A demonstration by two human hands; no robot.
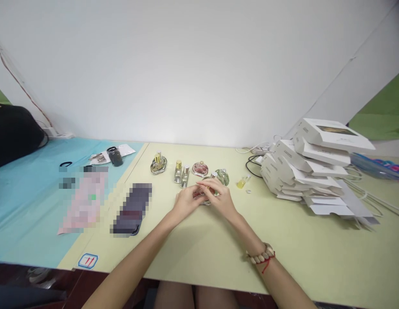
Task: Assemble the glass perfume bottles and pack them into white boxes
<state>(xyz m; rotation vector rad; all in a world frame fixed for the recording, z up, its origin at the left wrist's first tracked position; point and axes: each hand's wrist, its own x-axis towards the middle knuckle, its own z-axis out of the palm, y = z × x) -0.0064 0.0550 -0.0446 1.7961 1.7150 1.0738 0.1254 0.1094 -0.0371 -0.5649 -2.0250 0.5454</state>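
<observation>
My left hand is closed around the side of a round perfume bottle with reddish contents, low over the table. My right hand bends over the same bottle from the other side, its fingers pinched together at the top; what they grip there is hidden. Just behind my hands are a round bottle with pink-red contents and a green one, partly covered. Left of these stand two slim clear bottles, one with a gold cap and one with a silver cap.
A gold-topped round bottle stands farther left. On the right, a small yellow vial lies before a leaning stack of white boxes. A dark phone, blurred, lies left of my arms. A dark jar stands on the blue cloth.
</observation>
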